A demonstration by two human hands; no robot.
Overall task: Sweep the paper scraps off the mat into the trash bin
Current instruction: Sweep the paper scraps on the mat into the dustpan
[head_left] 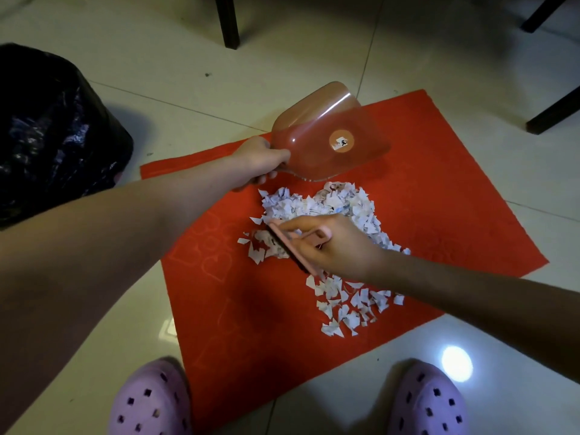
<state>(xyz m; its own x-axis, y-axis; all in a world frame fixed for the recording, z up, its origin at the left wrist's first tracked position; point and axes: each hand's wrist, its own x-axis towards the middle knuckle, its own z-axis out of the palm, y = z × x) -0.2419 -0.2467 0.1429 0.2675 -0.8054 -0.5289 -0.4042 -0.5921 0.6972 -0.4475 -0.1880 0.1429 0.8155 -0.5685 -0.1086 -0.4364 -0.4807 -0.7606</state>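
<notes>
A red mat lies on the tiled floor. White paper scraps are heaped at its middle, with a looser patch nearer me. My left hand grips a clear pink dustpan, tilted up on its front edge just beyond the heap. My right hand holds a small pink brush with dark bristles, pressed into the scraps at the heap's near-left side. The trash bin, lined with a black bag, stands on the floor to the left of the mat.
Dark chair or table legs stand beyond the mat, with more legs at the far right. My two feet in purple clogs are at the mat's near edge. Pale floor tiles surround the mat.
</notes>
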